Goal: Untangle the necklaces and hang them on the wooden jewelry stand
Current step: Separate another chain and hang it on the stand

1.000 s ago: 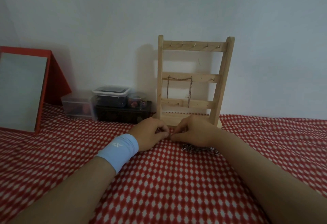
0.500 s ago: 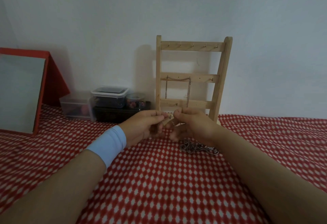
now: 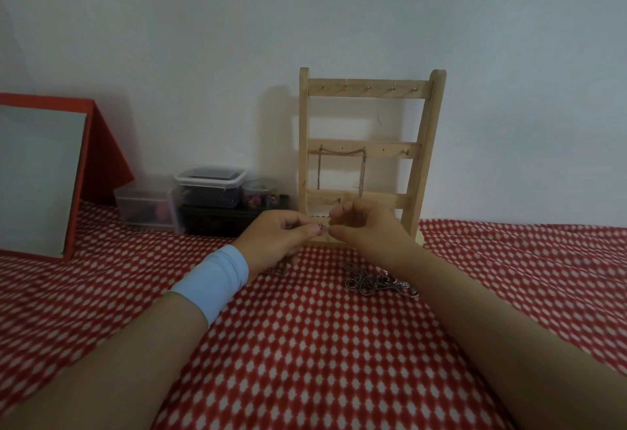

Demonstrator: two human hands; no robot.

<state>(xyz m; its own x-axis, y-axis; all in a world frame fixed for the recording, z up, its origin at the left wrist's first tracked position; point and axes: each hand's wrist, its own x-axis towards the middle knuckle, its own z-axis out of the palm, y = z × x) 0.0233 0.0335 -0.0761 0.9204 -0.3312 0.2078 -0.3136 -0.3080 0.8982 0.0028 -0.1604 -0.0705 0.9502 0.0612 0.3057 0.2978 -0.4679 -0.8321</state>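
Pinching the end of a thin necklace (image 3: 321, 226) between them, the left hand (image 3: 278, 239) and right hand (image 3: 369, 229) meet, each grip clenched on the chain. The wooden jewelry stand (image 3: 420, 144) rises just behind the grip, its free hooks (image 3: 369, 85) running crosswise above, about equally near either hand. A tangle (image 3: 376, 283) of other necklaces lies below the right grip on the red-checked cloth (image 3: 305, 344).

Left hand (image 3: 278, 241) and right hand (image 3: 369, 230) fingertip to fingertip.

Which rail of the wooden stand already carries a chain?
The middle rail: a chain drapes between two of its hooks, while the top rail has only bare hooks.
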